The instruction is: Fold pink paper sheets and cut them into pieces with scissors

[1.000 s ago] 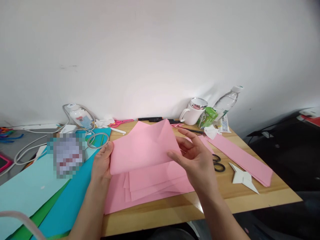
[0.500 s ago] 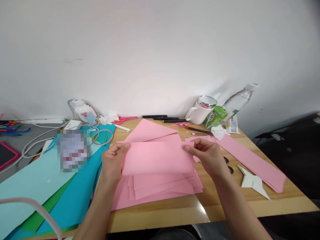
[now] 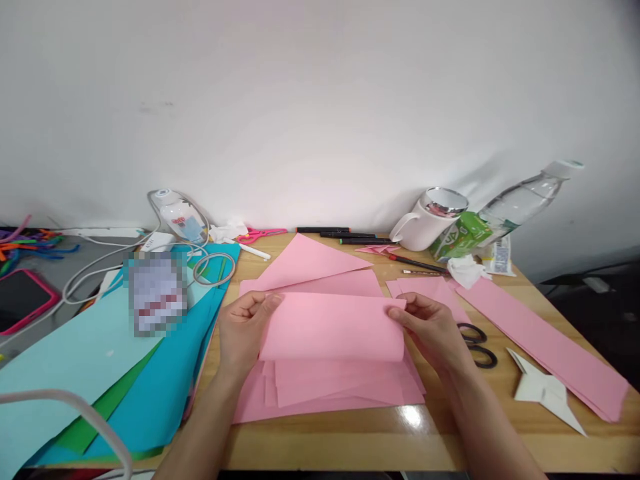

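Observation:
A folded sheet of pink paper (image 3: 333, 327) is stretched between my two hands, its curved fold toward me. My left hand (image 3: 246, 330) pinches its upper left corner between thumb and fingers. At the upper right corner, my right hand (image 3: 431, 328) grips it the same way. Beneath the held sheet lies a stack of pink paper (image 3: 330, 387), with a pointed piece (image 3: 307, 260) showing at the back. Just right of my right hand are black-handled scissors (image 3: 480, 343), their blades hidden.
Blue and green sheets (image 3: 150, 393) lie at left, with a blurred object (image 3: 159, 293) and a cable on top. Pink strips (image 3: 545, 347) and a white folded paper star (image 3: 545, 393) are at right. A mug (image 3: 425, 223), a bottle (image 3: 525, 200) and markers (image 3: 347, 235) stand or lie by the wall.
The view has shifted, so most things on the table sit farther right in the picture or lower. Both hands still hold the folded pink paper, and more of the scissors' handles now shows.

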### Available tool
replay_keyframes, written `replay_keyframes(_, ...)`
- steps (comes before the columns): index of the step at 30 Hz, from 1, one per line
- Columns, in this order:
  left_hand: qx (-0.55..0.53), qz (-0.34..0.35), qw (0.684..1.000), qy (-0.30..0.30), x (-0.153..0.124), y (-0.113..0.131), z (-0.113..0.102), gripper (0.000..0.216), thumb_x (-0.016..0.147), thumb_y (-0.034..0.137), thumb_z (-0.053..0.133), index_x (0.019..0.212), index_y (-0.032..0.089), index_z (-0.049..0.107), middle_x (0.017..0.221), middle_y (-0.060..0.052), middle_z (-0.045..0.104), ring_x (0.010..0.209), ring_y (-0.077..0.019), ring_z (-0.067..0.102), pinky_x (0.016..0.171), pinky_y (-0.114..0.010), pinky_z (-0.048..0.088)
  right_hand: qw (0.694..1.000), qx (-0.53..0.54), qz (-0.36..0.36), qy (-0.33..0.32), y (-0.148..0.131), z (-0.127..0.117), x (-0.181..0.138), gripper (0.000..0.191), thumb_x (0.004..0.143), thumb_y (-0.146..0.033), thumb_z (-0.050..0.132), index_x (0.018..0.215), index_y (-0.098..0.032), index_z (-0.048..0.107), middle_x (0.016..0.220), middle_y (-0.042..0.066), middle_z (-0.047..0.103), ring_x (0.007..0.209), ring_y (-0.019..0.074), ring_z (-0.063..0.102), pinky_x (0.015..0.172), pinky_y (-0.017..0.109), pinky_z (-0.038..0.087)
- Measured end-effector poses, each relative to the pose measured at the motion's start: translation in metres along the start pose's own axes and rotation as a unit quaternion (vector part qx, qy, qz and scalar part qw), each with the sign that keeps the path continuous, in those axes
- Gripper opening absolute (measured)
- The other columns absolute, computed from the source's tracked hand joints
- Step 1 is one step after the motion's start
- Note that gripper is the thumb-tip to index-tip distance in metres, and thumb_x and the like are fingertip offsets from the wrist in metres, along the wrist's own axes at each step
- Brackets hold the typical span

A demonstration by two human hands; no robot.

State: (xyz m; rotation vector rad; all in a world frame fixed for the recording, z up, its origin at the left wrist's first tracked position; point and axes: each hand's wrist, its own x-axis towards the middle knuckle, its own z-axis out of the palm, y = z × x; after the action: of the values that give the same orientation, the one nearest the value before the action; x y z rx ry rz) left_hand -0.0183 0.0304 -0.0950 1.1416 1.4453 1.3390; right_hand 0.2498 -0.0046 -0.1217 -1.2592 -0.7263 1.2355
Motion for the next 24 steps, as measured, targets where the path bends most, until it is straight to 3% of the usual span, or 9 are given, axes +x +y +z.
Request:
replay_keyframes(7, -0.011, -0.037, 0.999, -0.004, 0.003, -0.002, -0.002, 0.026, 0.061, 0.039, 0.074, 0.06, 0.015, 0.065, 0.046, 0.006, 0.043, 0.046, -0.0064, 0.037, 0.044, -0.019, 0.032, 1.0, 0.016, -0.001, -0.003, 0.001, 0.0, -0.001, 0.023, 0.052, -0.025, 0.085, 0.058, -0.018, 0.064, 0.054, -0.003, 0.062, 0.05, 0.0084, 0.054, 0.049, 0.019, 0.043)
replay_keyframes(14, -0.027, -0.048, 0.998, -0.005, 0.007, -0.003, -0.003, 0.024, 0.06, 0.039, 0.075, 0.065, 0.016, 0.069, 0.054, 0.003, 0.058, 0.05, -0.0082, 0.045, 0.047, -0.019, 0.038, 0.999, 0.0, -0.034, 0.022, 0.0, 0.003, 0.0, 0.027, 0.05, -0.027, 0.086, 0.056, -0.018, 0.061, 0.054, -0.003, 0.062, 0.05, 0.0101, 0.057, 0.051, 0.021, 0.047)
replay_keyframes(21, 0.012, -0.019, 1.0, 0.015, 0.01, -0.007, -0.006, 0.021, 0.059, 0.036, 0.076, 0.064, 0.016, 0.069, 0.043, 0.007, 0.039, 0.049, -0.0081, 0.041, 0.047, -0.019, 0.037, 0.999, 0.01, -0.043, 0.023, 0.0, 0.005, -0.003, 0.025, 0.05, -0.024, 0.086, 0.057, -0.018, 0.062, 0.057, -0.002, 0.062, 0.053, 0.0101, 0.057, 0.052, 0.021, 0.049)
replay_keyframes(24, 0.009, -0.023, 1.0, 0.013, 0.011, -0.007, -0.006, 0.022, 0.058, 0.036, 0.076, 0.065, 0.016, 0.069, 0.044, 0.007, 0.04, 0.048, -0.008, 0.04, 0.046, -0.019, 0.036, 0.999, 0.021, -0.042, 0.022, -0.002, 0.008, -0.006, 0.022, 0.053, -0.021, 0.084, 0.06, -0.018, 0.064, 0.058, -0.003, 0.062, 0.054, 0.009, 0.056, 0.053, 0.02, 0.049)
